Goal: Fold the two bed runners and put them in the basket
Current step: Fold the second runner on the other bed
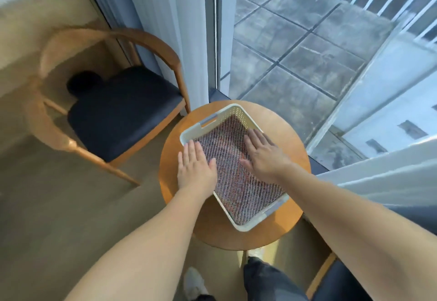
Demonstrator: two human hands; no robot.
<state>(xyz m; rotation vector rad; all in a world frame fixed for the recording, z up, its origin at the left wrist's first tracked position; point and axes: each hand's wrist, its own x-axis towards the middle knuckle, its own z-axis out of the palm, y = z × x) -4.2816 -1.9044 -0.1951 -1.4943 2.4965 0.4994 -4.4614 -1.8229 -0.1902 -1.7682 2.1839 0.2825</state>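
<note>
A white perforated basket (233, 111) stands on a small round wooden table (290, 135). A folded bed runner (238, 187) with a woven grey and red pattern fills the basket to its walls. My left hand (195, 167) lies flat with straight fingers on the runner's left side, over the basket's left rim. My right hand (264, 153) presses flat on the runner's right side. Whether a second runner lies beneath the top one is hidden.
A wooden armchair (113, 111) with a dark seat cushion stands to the left of the table. White curtains (175, 28) and a glass door to a paved balcony are behind it. Another dark chair seat (340, 284) is at the lower right, beside my legs.
</note>
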